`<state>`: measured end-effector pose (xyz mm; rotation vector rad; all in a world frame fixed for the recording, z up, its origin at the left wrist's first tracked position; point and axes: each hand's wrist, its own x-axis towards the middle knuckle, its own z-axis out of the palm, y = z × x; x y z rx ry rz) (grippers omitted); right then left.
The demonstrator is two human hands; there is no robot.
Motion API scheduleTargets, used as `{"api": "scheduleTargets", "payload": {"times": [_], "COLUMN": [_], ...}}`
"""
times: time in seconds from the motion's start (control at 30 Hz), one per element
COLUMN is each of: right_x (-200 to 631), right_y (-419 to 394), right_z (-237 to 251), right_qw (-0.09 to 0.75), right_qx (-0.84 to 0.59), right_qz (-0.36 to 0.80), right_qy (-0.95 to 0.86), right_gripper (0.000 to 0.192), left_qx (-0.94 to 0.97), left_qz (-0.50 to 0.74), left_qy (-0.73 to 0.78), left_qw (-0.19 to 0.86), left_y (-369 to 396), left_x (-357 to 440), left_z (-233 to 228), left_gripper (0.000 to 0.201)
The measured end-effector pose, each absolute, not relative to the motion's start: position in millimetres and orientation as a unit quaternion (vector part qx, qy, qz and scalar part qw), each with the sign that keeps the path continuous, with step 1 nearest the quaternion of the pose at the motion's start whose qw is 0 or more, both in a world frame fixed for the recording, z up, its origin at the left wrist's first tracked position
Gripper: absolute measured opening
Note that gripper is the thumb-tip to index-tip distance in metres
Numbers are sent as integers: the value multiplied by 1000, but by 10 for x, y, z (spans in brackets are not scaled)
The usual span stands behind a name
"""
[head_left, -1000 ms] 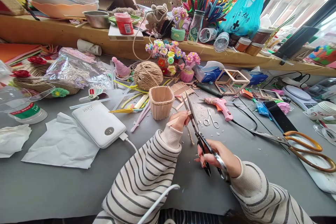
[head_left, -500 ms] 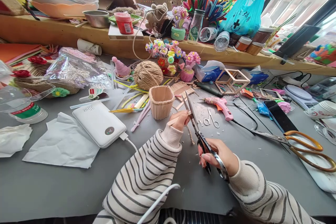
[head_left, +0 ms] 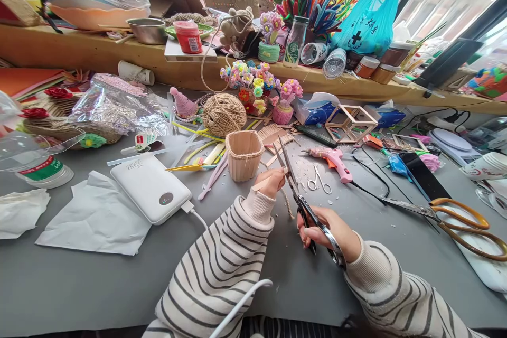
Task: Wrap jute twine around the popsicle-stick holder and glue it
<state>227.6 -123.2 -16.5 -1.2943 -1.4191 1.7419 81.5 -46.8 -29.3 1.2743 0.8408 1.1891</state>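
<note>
Pinched in my left hand (head_left: 271,182) is a flat wooden craft stick (head_left: 261,185), one end pointing back toward my wrist. My right hand (head_left: 329,229) is wrapped round the handles of a pair of scissors (head_left: 300,199). Their slightly parted blades reach up to my left fingertips, at the stick's far end; whether they touch the wood I cannot tell. Just beyond my left hand stands a small wooden basket (head_left: 244,156) with a twine-wrapped rim. A short piece of twine (head_left: 288,205) lies between my hands.
A pink glue gun (head_left: 331,161) and small scissors (head_left: 319,180) lie beyond my right hand. Large scissors (head_left: 447,216) with orange handles are at the right. A white power bank (head_left: 148,187) with a cable sits left. Behind are a twine ball (head_left: 224,114) and several craft sticks (head_left: 275,140).
The scissors' handles have drawn slightly closer together in my right hand. My left hand keeps its pinch on the craft stick, nearly still.
</note>
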Motion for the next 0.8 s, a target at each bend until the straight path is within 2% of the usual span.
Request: {"api": "scheduleTargets", "payload": {"times": [0.67, 0.8], "right_x": [2337, 2314], "right_y": [-1248, -1209], "right_z": [-89, -43], "right_qw": [251, 245], "right_qx": [-494, -505], "right_qz": [672, 698], "right_qy": [-491, -444], "right_gripper": [53, 59], "left_qx": [562, 565], "left_qz": [496, 495], "left_qy": [425, 421], "left_qw": [508, 509], "left_y": [-500, -485], "left_x": [825, 830], "left_z": [-258, -290], "left_gripper": [49, 49]}}
